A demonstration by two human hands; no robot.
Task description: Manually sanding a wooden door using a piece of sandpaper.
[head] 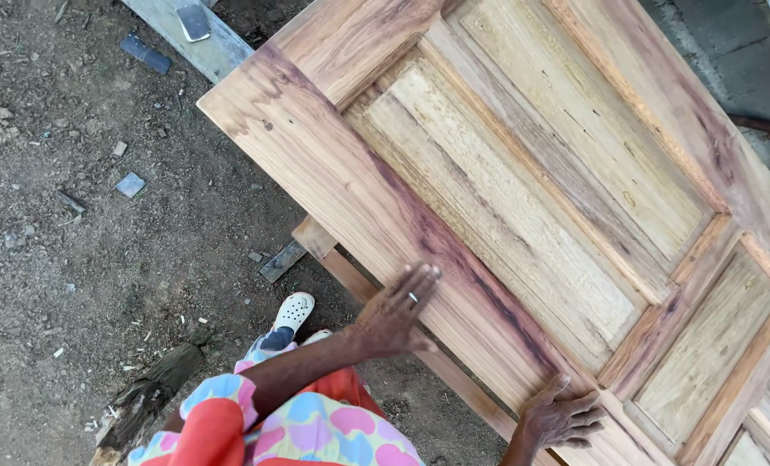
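- Nearest, at 6 o'clock in the view, a sleeve of orange cloth with pink, blue and yellow patches covers the person's upper arms.
- The right hand, at about 5 o'clock, lies flat on the near edge of the wooden door, fingers spread toward 3 o'clock, grasping nothing.
- The left hand, just left of centre, rests palm down on the door's long near stile, fingers stretched toward 1 o'clock, a ring on one of them; it too is released, only pressing on the wood.
- The door is a panelled slab of pale and reddish timber, lying flat and running from 11 o'clock down to 4 o'clock, filling the right half of the view.
- Below its edge, a wooden support rail shows, and a white shoe stands on the dirt ground.
- Farther off, at 11 o'clock, a grey plank lies on the ground.
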